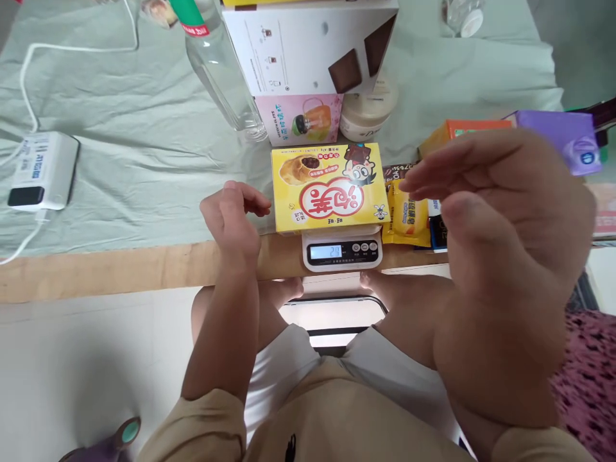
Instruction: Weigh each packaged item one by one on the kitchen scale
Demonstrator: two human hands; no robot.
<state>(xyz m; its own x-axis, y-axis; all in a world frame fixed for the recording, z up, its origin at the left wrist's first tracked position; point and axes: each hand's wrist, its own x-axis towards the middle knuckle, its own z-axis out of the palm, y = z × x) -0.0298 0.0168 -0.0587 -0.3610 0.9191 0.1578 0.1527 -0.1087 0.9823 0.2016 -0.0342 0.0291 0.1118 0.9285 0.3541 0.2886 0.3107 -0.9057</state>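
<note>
- A pale green cloth (139, 160) covers the bench (96, 273), leaving its wooden near edge bare.
- The yellow box (332, 186) lies flat, printed face up, on the white scale (342, 254), whose lit display faces the person.
- The left hand (233, 215) is just beside the box's left edge, its fingers loosely curled and holding nothing visible.
- The right hand (510, 224) is raised to the right of the box, fingers half open, thumb apart, nothing seen between them; behind the fingertips shows a yellow packet (407, 221).
- Beyond the box are a pink box (305, 119), a lidded jar (368, 109) and a clear bottle (216, 80).
- A white cabled device (52, 163) lies far left.
</note>
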